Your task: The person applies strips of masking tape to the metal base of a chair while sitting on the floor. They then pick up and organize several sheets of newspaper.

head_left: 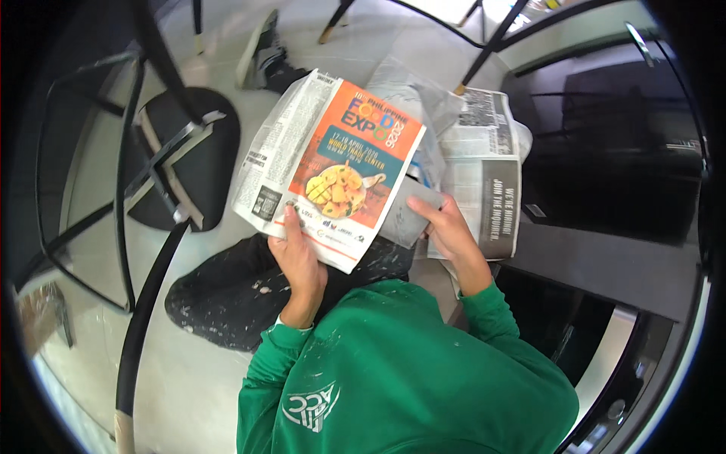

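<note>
My left hand (298, 263) grips the lower edge of a folded newspaper (276, 163), thumb on top. The newspaper is tilted above my lap, and its front carries an orange and teal page with a picture of food in a bowl. My right hand (451, 233) pinches a flat grey rectangular piece (409, 216) just right of the newspaper, thumb on its face. The left part of the grey piece passes behind the newspaper's edge, so its full size is hidden. What it is made of I cannot tell.
More newspaper (478, 200) lies spread to the right, beside crumpled clear plastic (412, 94). An upturned black chair (193, 144) stands at the left. Glossy black cabinet fronts (605, 151) line the right side. Dark chair legs (491, 49) cross the far side of the tiled floor (189, 291).
</note>
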Tool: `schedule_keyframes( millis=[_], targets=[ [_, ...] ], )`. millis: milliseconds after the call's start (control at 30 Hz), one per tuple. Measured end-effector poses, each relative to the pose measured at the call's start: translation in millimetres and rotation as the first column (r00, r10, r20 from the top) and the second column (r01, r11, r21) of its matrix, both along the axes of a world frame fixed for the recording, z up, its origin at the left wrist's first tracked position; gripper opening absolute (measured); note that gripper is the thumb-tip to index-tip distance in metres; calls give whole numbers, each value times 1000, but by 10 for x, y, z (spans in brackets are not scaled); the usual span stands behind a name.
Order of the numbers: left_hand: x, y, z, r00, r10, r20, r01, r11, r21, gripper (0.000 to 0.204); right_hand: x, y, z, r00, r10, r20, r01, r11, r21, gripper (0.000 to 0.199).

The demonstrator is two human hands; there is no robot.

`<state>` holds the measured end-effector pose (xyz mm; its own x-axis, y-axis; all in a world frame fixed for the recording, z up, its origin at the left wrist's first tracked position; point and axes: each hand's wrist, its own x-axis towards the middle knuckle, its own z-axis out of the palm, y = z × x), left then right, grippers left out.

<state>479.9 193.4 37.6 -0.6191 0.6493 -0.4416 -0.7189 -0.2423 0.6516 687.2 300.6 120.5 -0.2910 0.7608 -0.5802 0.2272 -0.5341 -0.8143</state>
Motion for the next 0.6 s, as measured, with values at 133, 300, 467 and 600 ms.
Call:
schedule_keyframes(
  millis=[133, 300, 467, 600],
  targets=[
    [-216, 78, -163, 965, -181, 190, 176, 983, 44, 33, -138, 167, -14, 964, -259, -55, 264, 954, 139, 35],
    [-377, 100, -292, 882, -340, 326, 331, 940, 85, 36, -232, 206, 20, 881, -465, -88, 473, 869, 143, 36],
    [-494, -42, -432, 828, -524, 200, 546, 835, -75, 36, -293, 134, -103, 790, -607, -83, 612, 777, 148, 37],
    [-517, -86, -439, 819, -569, 74, 573, 804, -159, 38, -422, 148, -117, 733, -669, -124, 681, 724, 111, 36]
  ],
)
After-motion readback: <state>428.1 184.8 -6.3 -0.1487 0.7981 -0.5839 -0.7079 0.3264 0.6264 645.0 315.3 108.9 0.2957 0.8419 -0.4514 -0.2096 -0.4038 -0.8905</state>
